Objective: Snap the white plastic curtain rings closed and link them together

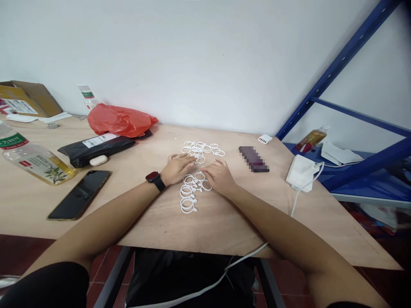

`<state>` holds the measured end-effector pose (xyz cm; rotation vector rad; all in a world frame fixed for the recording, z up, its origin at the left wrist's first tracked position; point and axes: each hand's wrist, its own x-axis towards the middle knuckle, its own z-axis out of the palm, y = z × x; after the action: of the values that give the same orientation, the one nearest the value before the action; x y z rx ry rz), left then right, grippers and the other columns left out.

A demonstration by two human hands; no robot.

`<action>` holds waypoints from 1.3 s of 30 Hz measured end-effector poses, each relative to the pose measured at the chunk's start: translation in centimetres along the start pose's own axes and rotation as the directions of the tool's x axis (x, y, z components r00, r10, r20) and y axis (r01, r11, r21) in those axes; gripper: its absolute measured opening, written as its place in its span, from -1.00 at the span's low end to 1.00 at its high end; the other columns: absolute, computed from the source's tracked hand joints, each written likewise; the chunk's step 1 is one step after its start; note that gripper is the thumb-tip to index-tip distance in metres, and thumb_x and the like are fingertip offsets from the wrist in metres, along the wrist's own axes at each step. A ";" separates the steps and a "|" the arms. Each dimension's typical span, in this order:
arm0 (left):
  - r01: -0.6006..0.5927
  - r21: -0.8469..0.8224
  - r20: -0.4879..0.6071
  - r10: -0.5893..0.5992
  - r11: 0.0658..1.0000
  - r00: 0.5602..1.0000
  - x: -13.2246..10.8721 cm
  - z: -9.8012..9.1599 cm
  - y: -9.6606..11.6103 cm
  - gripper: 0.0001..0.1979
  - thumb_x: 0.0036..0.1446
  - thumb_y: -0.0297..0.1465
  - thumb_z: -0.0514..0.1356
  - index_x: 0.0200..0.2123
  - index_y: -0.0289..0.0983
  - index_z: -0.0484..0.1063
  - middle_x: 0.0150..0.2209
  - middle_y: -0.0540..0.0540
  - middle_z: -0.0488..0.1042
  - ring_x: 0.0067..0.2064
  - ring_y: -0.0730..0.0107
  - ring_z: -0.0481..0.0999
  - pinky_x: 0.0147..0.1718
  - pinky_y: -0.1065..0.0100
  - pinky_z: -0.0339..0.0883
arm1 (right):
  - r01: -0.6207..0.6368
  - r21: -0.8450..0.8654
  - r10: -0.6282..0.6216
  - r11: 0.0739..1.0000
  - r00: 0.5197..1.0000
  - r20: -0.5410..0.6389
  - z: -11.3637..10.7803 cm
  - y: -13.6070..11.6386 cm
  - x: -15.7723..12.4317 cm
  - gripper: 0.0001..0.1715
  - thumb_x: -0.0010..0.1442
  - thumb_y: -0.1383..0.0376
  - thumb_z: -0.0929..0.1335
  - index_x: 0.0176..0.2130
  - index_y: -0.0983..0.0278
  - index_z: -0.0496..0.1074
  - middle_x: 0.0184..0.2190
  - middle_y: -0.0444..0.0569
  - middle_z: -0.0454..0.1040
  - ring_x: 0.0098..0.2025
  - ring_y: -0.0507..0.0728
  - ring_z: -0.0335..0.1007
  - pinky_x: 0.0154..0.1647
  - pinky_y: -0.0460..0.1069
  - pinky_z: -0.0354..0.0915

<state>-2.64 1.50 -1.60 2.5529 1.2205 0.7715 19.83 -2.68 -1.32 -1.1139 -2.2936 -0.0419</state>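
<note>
Head view, looking down at a pale wooden bench (224, 226) set against a white wall. At the bench's left edge a clear bottle (32, 160) lies on its side, with yellowish liquid pooled in its lower end. In the far left corner sits an open cardboard box (27, 97) whose contents cannot be seen, and near the far edge a bulging red plastic bag (120, 120) hides whatever it holds. Off the right edge, a second bottle (311, 139) with amber liquid lies on a blue shelf (353, 179). In the middle of the bench are many white plastic rings, thin open hoops that each carry a small knob. A loose far pile (202, 149) lies towards the wall, and a nearer cluster (192, 190) sits closer to the front edge, between the person's two hands. The left hand (178, 168), with a dark watch (154, 178) on its wrist, lies palm down with fingers straight and pressed together, the tips touching the near side of the far pile. The right hand (220, 176) rests palm down with fingers curled onto the nearer cluster, and it cannot be told whether they pinch a ring. Left of the hands lie a dark phone (80, 193), a black parcel (96, 147) and a small white case (98, 160). To the right is a white adapter (302, 172) with its cable. The clear bottle has a green label, and the black parcel and cardboard box have white ones, but all the writing is too small to read.
</note>
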 end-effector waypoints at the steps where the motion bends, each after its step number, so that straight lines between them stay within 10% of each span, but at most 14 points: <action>1: 0.013 0.002 0.038 -0.013 1.000 0.999 0.0 0.0 -0.2 -0.60 0.38 -0.18 -0.07 0.14 -0.07 0.40 0.18 -0.05 0.43 0.28 0.08 0.25 0.23 -0.09 -0.14 | 0.016 0.012 -0.016 1.000 0.999 0.030 0.1 -0.1 0.0 -0.78 0.30 0.36 0.29 -0.19 0.20 0.54 -0.25 -0.04 0.62 -0.19 0.13 0.45 0.22 0.19 0.02; 7: 0.009 0.067 0.046 -0.013 0.998 0.999 0.0 0.1 -0.6 -0.67 0.34 -0.23 -0.02 0.02 -0.09 0.47 0.05 -0.06 0.54 0.13 0.13 0.41 0.19 -0.09 -0.15 | 0.171 0.171 -0.190 0.970 0.976 0.105 0.2 -0.5 -0.1 -0.75 0.33 0.34 0.27 -0.13 0.24 0.53 -0.25 -0.01 0.62 -0.21 0.11 0.48 0.05 0.09 0.22; 18: 0.042 0.237 -0.021 -0.038 0.971 0.999 0.1 -0.1 -0.6 -0.82 0.24 -0.29 0.15 -0.28 -0.19 0.54 -0.24 -0.12 0.60 -0.17 0.15 0.47 -0.10 0.09 0.06 | 0.128 0.166 -0.114 0.978 0.989 -0.091 0.0 -0.2 -0.1 -0.78 0.32 0.30 0.27 -0.20 0.23 0.53 -0.35 -0.02 0.60 -0.31 0.10 0.47 -0.17 0.03 0.35; 27: -0.205 -0.007 -0.302 0.193 0.979 0.934 -0.9 -1.4 2.8 -0.82 0.29 -0.27 0.16 -0.25 -0.20 0.53 -0.26 -0.04 0.61 -0.20 0.34 0.51 -0.09 0.19 0.13 | 0.086 0.233 -0.014 0.969 0.955 -0.295 -0.1 -0.7 -0.1 -0.81 0.29 0.27 0.35 -0.09 0.20 0.50 -0.28 -0.04 0.61 -0.28 0.11 0.51 -0.16 0.05 0.38; 39: -0.236 -0.094 -0.287 0.201 0.967 0.937 -1.5 -1.3 4.0 -0.77 0.29 -0.20 0.15 -0.22 -0.20 0.53 -0.30 -0.04 0.62 -0.24 0.36 0.55 -0.09 0.21 0.24 | 0.065 0.206 -0.021 0.976 0.978 -0.210 -0.4 -1.0 -0.4 -0.77 0.36 0.21 0.28 -0.16 0.18 0.52 -0.27 -0.01 0.62 -0.23 0.14 0.50 -0.13 0.09 0.34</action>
<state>-1.44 -2.26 0.54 2.5662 0.9269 1.2476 19.49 -3.74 -1.02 -0.9064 -2.0818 0.0657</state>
